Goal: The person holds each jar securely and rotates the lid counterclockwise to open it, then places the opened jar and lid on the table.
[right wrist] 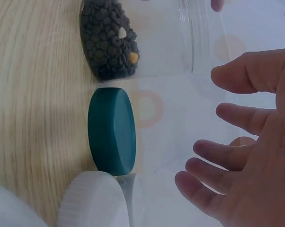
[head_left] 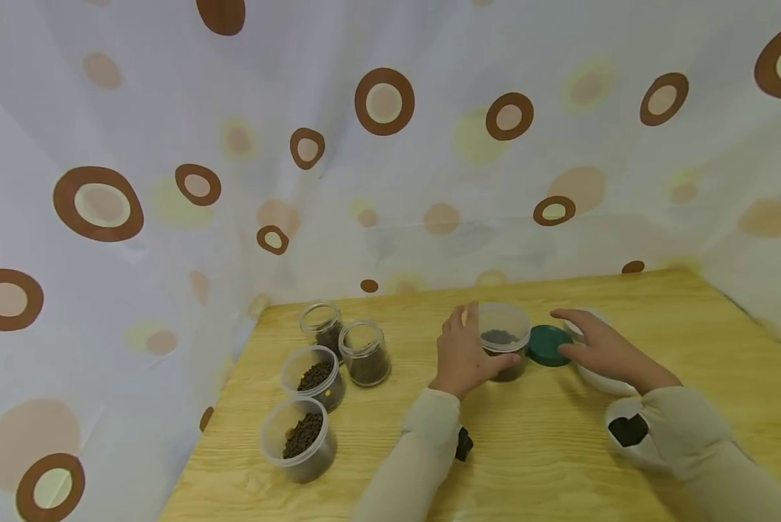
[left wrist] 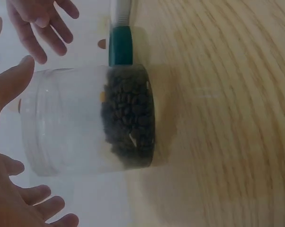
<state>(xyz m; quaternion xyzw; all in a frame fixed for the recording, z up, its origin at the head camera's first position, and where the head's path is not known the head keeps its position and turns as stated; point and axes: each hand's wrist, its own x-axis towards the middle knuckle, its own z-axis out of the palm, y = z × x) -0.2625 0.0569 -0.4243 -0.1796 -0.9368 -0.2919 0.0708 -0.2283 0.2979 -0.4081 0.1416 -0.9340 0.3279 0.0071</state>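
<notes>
A clear jar (head_left: 509, 335) stands upright, without a lid, with dark brown pellets in its lower part. Beside its rim is my left hand (head_left: 463, 355), fingers spread and thumb reaching across the front; whether it touches the jar I cannot tell. The left wrist view shows the pellets (left wrist: 128, 113) resting at the jar's bottom. Directly right of the jar lies a green lid (head_left: 548, 346). My right hand (head_left: 595, 349) hovers above and to the right of this lid, fingers extended and holding nothing, as the right wrist view confirms.
On the left are two lidless glass jars (head_left: 365, 357) and two clear plastic tubs (head_left: 299, 442), all holding brown pellets. White lids (head_left: 604, 381) lie under and beside the right forearm. A spotted curtain (head_left: 442, 145) hangs behind the wooden table (head_left: 527, 449).
</notes>
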